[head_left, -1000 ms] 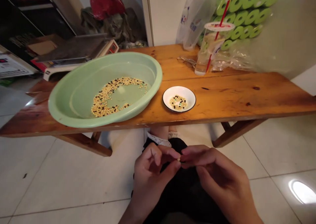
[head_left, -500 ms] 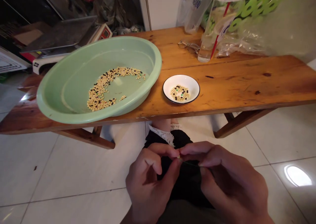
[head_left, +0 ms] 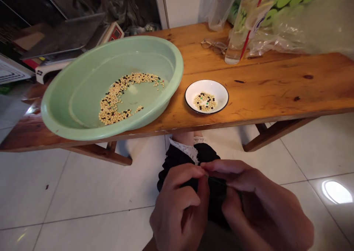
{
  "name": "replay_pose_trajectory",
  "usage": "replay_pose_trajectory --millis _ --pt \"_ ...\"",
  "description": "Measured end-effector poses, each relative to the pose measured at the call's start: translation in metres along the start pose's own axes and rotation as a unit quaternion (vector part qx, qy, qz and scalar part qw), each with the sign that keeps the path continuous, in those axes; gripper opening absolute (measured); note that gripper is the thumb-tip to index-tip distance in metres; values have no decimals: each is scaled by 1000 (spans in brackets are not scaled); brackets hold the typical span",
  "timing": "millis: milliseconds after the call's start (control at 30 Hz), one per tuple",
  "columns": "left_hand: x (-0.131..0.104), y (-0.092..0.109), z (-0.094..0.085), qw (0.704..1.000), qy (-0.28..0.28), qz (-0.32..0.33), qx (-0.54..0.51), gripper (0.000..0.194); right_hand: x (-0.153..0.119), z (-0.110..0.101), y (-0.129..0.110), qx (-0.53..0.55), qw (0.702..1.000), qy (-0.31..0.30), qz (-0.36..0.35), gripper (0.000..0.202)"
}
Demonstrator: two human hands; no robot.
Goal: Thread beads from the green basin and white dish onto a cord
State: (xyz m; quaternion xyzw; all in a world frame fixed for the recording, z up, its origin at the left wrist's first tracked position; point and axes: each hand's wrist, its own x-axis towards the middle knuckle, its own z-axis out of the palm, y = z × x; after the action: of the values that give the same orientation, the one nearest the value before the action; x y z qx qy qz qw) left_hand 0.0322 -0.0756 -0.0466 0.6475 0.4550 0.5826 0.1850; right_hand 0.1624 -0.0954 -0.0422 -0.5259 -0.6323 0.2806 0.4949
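My left hand (head_left: 179,203) is closed, thumb and index finger pinched at the tips over a small bead, which is now almost wholly hidden. Beside it my right hand (head_left: 265,203) pinches a thin dark thread (head_left: 217,179) that runs toward the left fingertips. The two index fingertips nearly touch above my lap. Whether the thread passes through the bead cannot be made out. On the bench, a white dark-rimmed dish (head_left: 221,94) holds cream, black and a few green beads (head_left: 204,102). A large green basin (head_left: 83,72) has many similar beads (head_left: 112,107) lying in a curved band.
The wooden bench (head_left: 265,99) also carries eyeglasses (head_left: 214,46), a clear cup (head_left: 235,50) with a red straw and plastic bags (head_left: 312,33). A weighing scale (head_left: 69,37) stands behind the basin. Tiled floor (head_left: 91,192) lies below.
My left hand has shifted slightly right and turned, its fingers now covering the bead that showed before. The right hand has moved a little right. The camera view has shifted slightly.
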Motion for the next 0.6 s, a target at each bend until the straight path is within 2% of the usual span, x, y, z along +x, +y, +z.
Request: replay_pose_trajectory --millis 133,300,367,533,600 --pt "-2 3 -4 999 -8 -8 52 37 -6 15 -14 -77 993 78 42 26" --pt "-16 -1 -12 998 -32 1 58 30 -21 24 -18 -137 979 145 39 33" --pt "-20 -2 -14 999 -36 1 35 27 -26 21 -13 -103 983 143 48 31" --pt "-20 2 -17 999 -32 11 6 26 -18 13 -4 64 993 66 76 11" --pt "-20 3 -13 999 -29 -21 -31 27 -9 14 -5 100 990 62 78 8"
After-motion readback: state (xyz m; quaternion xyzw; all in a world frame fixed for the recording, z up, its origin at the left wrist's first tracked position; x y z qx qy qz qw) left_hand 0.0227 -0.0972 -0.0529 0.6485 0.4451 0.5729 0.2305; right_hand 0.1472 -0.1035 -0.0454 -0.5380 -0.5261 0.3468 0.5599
